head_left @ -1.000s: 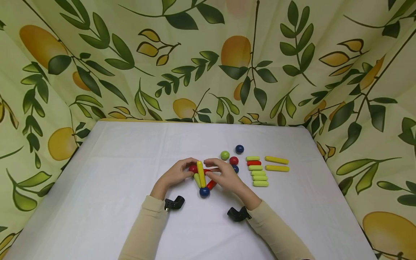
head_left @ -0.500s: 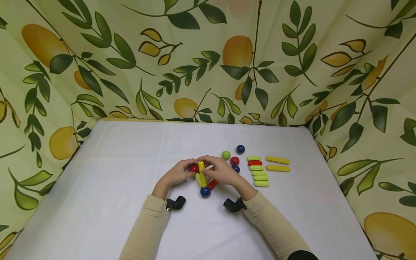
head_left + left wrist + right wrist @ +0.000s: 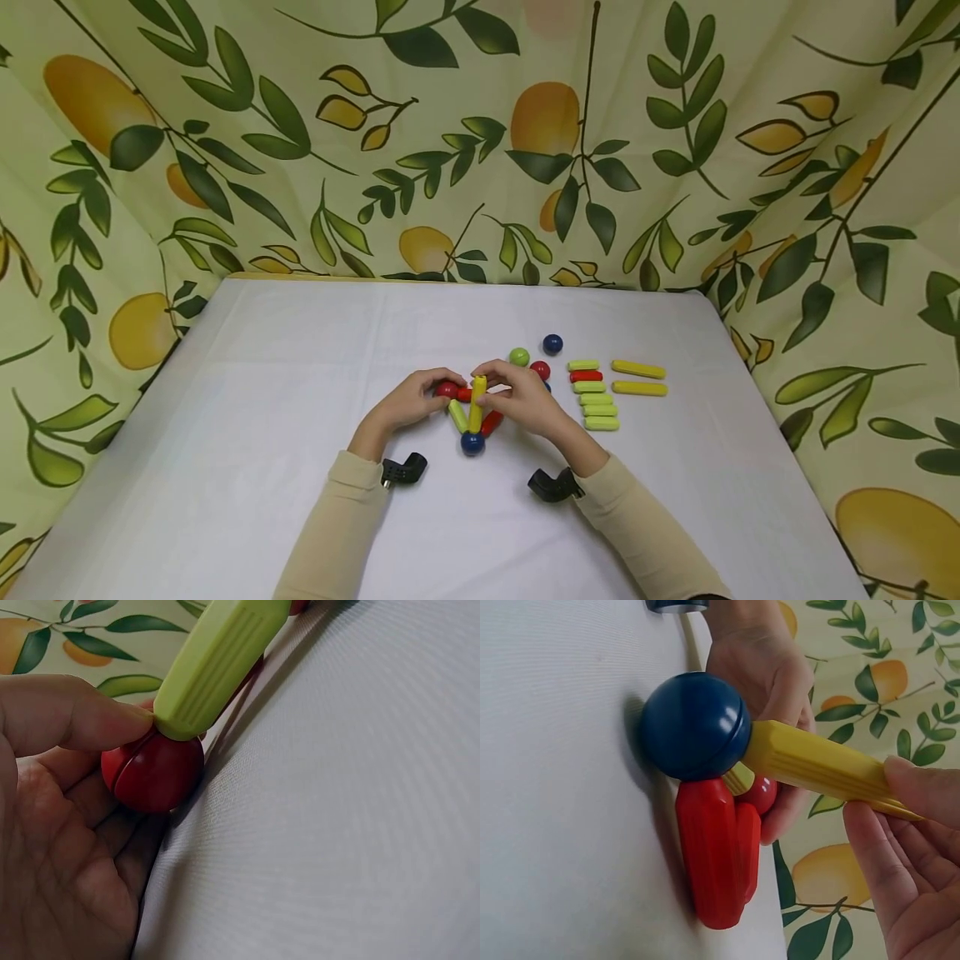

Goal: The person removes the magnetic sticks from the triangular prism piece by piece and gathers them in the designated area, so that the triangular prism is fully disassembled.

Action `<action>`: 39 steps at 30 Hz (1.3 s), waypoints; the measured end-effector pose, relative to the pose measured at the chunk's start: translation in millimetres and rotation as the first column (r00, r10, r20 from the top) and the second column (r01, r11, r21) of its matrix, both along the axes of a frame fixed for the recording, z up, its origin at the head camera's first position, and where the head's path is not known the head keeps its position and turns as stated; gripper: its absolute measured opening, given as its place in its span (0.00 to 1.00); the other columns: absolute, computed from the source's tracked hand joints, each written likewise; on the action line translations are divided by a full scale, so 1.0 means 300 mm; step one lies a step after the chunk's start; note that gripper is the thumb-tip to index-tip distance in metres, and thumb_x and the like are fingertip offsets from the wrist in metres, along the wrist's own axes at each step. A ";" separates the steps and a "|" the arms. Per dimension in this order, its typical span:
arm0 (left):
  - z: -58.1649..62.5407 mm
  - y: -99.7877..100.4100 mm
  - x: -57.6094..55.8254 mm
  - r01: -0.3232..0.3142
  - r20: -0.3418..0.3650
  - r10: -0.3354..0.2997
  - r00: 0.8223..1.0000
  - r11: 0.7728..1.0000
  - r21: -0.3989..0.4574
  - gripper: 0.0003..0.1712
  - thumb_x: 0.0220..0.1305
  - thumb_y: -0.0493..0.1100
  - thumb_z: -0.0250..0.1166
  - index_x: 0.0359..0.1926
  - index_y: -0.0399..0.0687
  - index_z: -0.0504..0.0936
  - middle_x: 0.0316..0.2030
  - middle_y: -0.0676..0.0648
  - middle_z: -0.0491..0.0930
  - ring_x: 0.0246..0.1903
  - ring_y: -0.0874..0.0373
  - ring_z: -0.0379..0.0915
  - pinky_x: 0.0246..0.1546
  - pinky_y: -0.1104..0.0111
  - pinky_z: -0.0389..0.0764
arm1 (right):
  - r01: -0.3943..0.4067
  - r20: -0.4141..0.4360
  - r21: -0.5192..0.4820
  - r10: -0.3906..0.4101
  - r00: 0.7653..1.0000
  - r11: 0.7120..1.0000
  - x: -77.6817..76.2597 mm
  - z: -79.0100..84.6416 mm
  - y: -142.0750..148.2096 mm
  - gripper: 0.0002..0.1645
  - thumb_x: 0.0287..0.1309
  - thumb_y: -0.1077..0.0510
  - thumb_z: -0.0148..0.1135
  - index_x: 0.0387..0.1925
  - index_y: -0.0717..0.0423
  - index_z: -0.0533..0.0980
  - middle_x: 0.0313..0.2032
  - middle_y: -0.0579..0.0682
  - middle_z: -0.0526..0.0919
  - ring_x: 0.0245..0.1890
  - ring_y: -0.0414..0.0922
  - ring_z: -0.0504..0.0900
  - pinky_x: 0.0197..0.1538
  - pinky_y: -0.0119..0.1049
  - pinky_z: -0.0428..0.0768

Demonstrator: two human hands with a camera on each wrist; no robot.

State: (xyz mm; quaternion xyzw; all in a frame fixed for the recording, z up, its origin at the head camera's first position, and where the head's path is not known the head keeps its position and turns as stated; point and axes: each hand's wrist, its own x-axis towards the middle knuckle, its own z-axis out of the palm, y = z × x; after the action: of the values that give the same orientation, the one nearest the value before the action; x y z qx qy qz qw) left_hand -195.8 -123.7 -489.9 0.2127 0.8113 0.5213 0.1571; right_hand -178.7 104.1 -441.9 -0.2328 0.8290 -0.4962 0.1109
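My left hand holds a red ball between thumb and fingers, low at the white tabletop. A short lime-green stick runs from that ball to a blue ball at the near corner. With thumb and fingertips my right hand pinches the upper end of a long yellow stick. The yellow stick's lower end meets the blue ball, and it rises at a tilt. From the blue ball a red stick leads away to the right. Another red stick lies beside the held red ball.
Right of the hands lie a green ball, a dark blue ball and a red ball. Beyond them, several short sticks form a column, with two long yellow sticks further right. A patterned curtain surrounds the table.
My right hand moved left onto the yellow stick's top, took it between the fingertips, then drew back right. The stick's upper end swung right with it. My left hand stayed at the red ball.
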 end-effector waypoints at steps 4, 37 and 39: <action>0.000 -0.001 0.000 -0.004 0.007 0.004 1.000 1.000 -0.009 0.19 0.59 0.31 0.56 0.50 0.49 0.79 0.53 0.46 0.77 0.53 0.52 0.69 0.60 0.54 0.67 | 0.044 0.000 -0.045 -0.044 0.999 0.998 0.021 -0.011 0.015 0.20 0.55 0.58 0.67 0.50 0.58 0.75 0.45 0.52 0.82 0.47 0.50 0.81 0.44 0.33 0.82; -0.007 0.001 -0.001 -0.023 0.019 0.024 1.000 0.999 -0.032 0.19 0.59 0.31 0.57 0.49 0.51 0.81 0.53 0.46 0.77 0.54 0.51 0.68 0.61 0.54 0.66 | 0.285 0.048 -0.475 -0.298 0.953 0.833 0.110 -0.067 0.106 0.19 0.51 0.71 0.65 0.46 0.70 0.71 0.47 0.67 0.79 0.45 0.36 0.82 0.48 0.29 0.79; -0.008 0.000 -0.001 -0.024 0.014 0.024 1.000 0.999 -0.030 0.19 0.59 0.31 0.56 0.49 0.51 0.81 0.53 0.46 0.77 0.54 0.51 0.68 0.61 0.55 0.66 | 0.312 0.075 -0.482 -0.316 0.946 0.819 0.114 -0.061 0.132 0.20 0.51 0.71 0.65 0.47 0.70 0.71 0.48 0.69 0.78 0.45 0.35 0.82 0.47 0.29 0.79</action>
State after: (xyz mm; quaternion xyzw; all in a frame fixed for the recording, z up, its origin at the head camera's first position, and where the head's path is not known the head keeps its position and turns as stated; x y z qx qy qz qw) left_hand -196.0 -123.6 -492.3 0.1968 0.8204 0.5125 0.1599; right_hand -144.3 143.9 -460.2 -0.1154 0.7042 -0.6995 -0.0380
